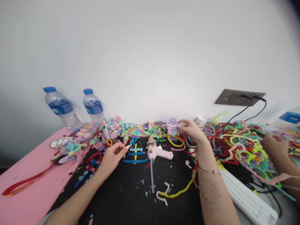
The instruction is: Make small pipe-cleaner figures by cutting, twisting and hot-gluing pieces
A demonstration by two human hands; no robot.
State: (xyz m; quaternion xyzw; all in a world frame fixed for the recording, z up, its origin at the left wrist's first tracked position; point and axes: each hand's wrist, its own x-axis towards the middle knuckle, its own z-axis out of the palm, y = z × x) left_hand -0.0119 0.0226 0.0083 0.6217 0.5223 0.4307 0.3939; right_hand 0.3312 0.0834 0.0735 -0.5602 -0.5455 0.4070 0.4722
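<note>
My left hand (115,153) is closed in a pinch on a small pale piece whose kind I cannot make out. Just right of it, a yellow pipe cleaner strip (135,149) lies crossed by several blue strips (135,161). My right hand (191,130) reaches to the heap along the wall, thumb and fingers closed around a lilac pipe-cleaner piece (172,128); its contact is partly hidden. Between my hands lies a pale pink hot glue gun (161,153) with a glue stick (152,176) extending from its back. A bent yellow pipe cleaner (181,193) rests in front.
Two water bottles (93,106) stand at the left by the wall. A pink board (25,178) holds fuzzy flowers (71,149). Tangled pipe cleaners (241,140) and a white power strip (250,197) fill the right. Another person's hand (275,145) is at far right, below a wall socket (239,97).
</note>
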